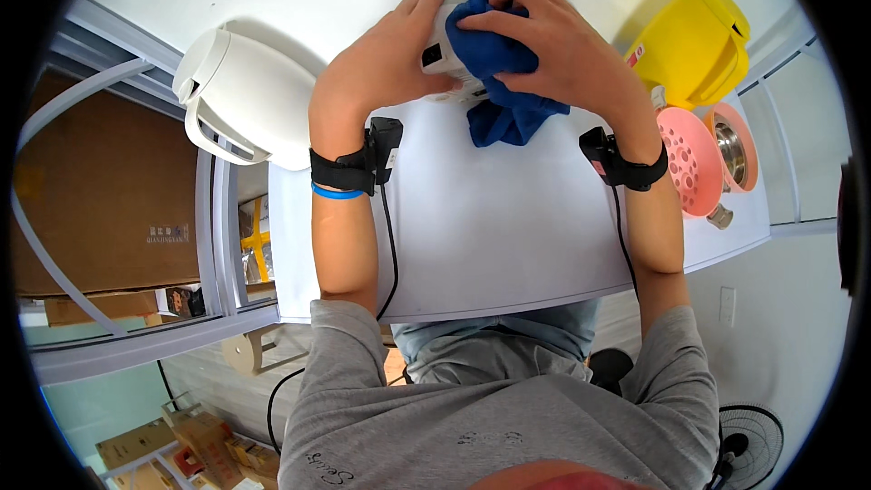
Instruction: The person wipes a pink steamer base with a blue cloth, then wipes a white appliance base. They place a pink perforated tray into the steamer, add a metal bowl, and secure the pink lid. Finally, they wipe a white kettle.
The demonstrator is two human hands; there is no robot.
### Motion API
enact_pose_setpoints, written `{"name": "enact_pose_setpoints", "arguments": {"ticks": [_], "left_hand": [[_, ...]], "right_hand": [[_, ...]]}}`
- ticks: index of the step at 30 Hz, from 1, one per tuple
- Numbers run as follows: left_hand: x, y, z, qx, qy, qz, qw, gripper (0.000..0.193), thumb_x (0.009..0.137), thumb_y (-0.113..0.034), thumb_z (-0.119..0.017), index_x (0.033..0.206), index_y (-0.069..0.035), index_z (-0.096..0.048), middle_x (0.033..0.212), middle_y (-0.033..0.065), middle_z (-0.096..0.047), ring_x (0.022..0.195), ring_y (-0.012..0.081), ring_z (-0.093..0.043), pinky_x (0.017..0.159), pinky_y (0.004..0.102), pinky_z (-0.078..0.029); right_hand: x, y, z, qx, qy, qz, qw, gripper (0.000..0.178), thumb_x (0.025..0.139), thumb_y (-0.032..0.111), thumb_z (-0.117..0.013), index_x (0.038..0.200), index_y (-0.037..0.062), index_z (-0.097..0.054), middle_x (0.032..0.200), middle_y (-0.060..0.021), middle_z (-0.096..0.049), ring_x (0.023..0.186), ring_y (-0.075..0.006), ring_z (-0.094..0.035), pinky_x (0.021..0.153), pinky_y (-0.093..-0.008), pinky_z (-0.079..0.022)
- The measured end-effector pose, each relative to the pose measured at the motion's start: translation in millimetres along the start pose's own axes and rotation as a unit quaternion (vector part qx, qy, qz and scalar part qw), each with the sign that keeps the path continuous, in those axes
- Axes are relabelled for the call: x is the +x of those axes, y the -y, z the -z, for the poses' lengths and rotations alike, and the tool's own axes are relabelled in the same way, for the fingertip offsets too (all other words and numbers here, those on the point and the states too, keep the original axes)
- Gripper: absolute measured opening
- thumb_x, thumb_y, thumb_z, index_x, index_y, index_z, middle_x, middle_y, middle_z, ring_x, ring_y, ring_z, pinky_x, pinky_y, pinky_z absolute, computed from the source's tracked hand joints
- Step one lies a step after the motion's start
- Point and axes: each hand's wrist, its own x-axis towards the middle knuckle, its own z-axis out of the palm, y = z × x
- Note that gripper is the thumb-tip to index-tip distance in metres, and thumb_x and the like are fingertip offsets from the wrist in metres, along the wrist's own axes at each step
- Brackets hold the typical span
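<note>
Two hands were busy on one small white device (445, 59) at the far middle of the white worktop (508, 236). Left hand (386, 59) was clamped round the device's left end, fingers wrapped over its top, steadying it. Right hand (553, 45) was pressed down on a blue cloth (494, 59), fingers spread and gripping the cloth against the device's right part. Cloth covered most of the device; only the left end with a dark patch showed, plus a strip of white beneath. A loose tail of cloth hung down onto the worktop just nearer the person than the device.

Progress, as a judgement: wiping looked mid-way. Cloth was on the device and both hands engaged, so cleaning was under way, not finished. Could not tell how much surface was already clean; no dirt was visible. Left end was uncovered and possibly left to do.

Left of the device stood a white kettle (240, 95), tipped over the worktop edge. Right of the device sat a yellow kettle (694, 45), with a pink perforated lid (689, 159) and a pink cup (733, 147) with metal lining nearer the person. Both wrists wore black bands with cables.
</note>
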Motion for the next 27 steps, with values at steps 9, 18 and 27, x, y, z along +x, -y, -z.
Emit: {"name": "enact_pose_setpoints", "arguments": {"ticks": [9, 18, 27], "left_hand": [[2.2, 0.7, 6.3, 0.004, 0.073, 0.049, 0.996, 0.12, 0.07, -0.013, -0.099, 0.171, -0.027, -0.035, 0.141, 0.0168, -0.067, 0.126, 0.0417, -0.068, 0.109, 0.0466, -0.058], [7.8, -16.4, 8.0, -0.006, 0.03, -0.004, 1.0, 0.113, 0.075, -0.015, -0.096, 0.17, -0.021, -0.035, 0.147, 0.0187, -0.065, 0.135, 0.0433, -0.062, 0.113, 0.0459, -0.056], [7.2, -6.0, -5.7, -0.011, 0.03, 0.008, 0.999, 0.101, 0.083, -0.016, -0.092, 0.169, -0.025, -0.04, 0.154, 0.0131, -0.057, 0.129, 0.0377, -0.066, 0.108, 0.0434, -0.06]], "right_hand": [[-2.5, -1.9, 8.0, 0.07, 0.036, -0.073, 0.994, 0.066, 0.074, 0.007, -0.084, 0.135, 0.0265, -0.07, 0.135, -0.009, -0.054, 0.131, -0.0342, -0.054, 0.11, -0.0416, -0.053], [5.1, 9.4, -3.2, 0.044, -0.011, 0.011, 0.999, 0.055, 0.076, 0.012, -0.087, 0.127, 0.023, -0.072, 0.134, -0.006, -0.057, 0.131, -0.0327, -0.056, 0.108, -0.0412, -0.057], [-5.0, -2.9, 14.8, 0.055, 0.036, -0.082, 0.994, 0.035, 0.081, 0.013, -0.083, 0.114, 0.0181, -0.075, 0.128, -0.0058, -0.06, 0.125, -0.0283, -0.06, 0.104, -0.0388, -0.057]]}}
